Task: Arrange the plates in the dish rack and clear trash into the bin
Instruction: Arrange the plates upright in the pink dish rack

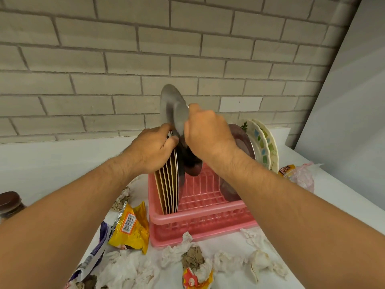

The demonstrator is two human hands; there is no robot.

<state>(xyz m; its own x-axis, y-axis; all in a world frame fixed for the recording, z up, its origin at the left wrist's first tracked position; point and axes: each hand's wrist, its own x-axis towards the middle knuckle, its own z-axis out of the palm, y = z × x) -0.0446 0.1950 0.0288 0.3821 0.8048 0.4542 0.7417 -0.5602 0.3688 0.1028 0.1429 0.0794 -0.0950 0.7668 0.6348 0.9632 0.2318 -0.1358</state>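
A pink plastic dish rack [200, 215] stands on the white counter. Several thin brown plates [167, 188] stand on edge at its left side, and my left hand [153, 151] grips their top rims. My right hand [205, 134] holds a grey steel plate [171, 107] upright over the middle of the rack, its lower edge down among the slots. A dark steel plate [241, 140] leans at the rack's right, and beyond it two white patterned plates [263, 144] lean.
Crumpled tissues [181, 253], a yellow snack wrapper [130, 228] and a purple wrapper [98, 249] litter the counter in front. A small red-yellow wrapper [193, 278] lies near the edge. A plastic bag [302, 176] sits right of the rack, a dark-lidded jar [9, 203] at far left. Brick wall behind.
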